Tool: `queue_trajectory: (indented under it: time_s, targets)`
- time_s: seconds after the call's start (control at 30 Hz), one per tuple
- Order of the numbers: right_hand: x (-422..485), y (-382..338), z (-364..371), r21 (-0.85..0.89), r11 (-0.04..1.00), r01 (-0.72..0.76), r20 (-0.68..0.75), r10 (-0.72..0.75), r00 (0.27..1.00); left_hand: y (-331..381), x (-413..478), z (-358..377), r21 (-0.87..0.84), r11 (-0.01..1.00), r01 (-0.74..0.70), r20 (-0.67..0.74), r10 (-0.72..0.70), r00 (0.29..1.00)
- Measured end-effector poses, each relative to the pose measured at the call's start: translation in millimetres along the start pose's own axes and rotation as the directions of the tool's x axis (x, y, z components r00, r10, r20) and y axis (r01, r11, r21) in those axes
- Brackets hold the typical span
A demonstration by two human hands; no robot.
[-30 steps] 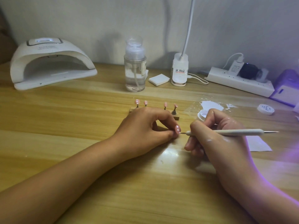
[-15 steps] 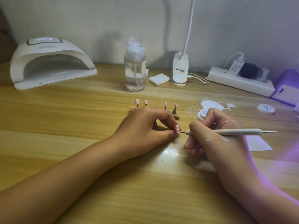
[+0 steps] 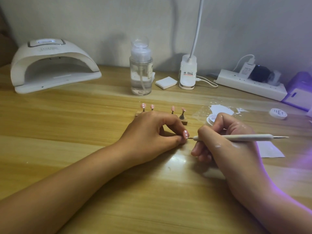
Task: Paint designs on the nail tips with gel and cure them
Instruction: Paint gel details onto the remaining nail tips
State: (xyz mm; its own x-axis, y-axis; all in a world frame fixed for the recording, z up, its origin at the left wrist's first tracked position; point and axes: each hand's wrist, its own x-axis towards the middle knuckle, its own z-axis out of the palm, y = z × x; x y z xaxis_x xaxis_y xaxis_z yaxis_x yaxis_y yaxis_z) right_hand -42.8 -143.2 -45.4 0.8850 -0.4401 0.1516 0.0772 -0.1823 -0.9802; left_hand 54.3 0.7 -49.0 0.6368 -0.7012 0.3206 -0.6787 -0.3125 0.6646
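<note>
My left hand pinches a pink nail tip with white dots between thumb and forefinger, low over the wooden table. My right hand grips a white dotting pen, and its fine point touches the lower edge of that tip. Behind my left hand a small wooden stand carries several pink nail tips on little pegs. A white gel pot peeks out behind my right hand. The white curing lamp sits at the far left, its mouth facing me.
A clear pump bottle, a white pad and a desk lamp base stand at the back. A power strip and a purple device lie at the right. A round lid, white smears and paper lie near my right hand.
</note>
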Motion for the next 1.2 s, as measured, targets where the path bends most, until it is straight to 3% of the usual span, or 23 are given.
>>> queue_trajectory:
  time_s: [1.2]
  targets:
    - [-2.9,-5.0,-2.0,0.08,0.996,0.029,-0.001,-0.029,1.0,-3.3,-1.0,1.8,-0.01,1.0,-0.006,-0.01,0.006,1.0]
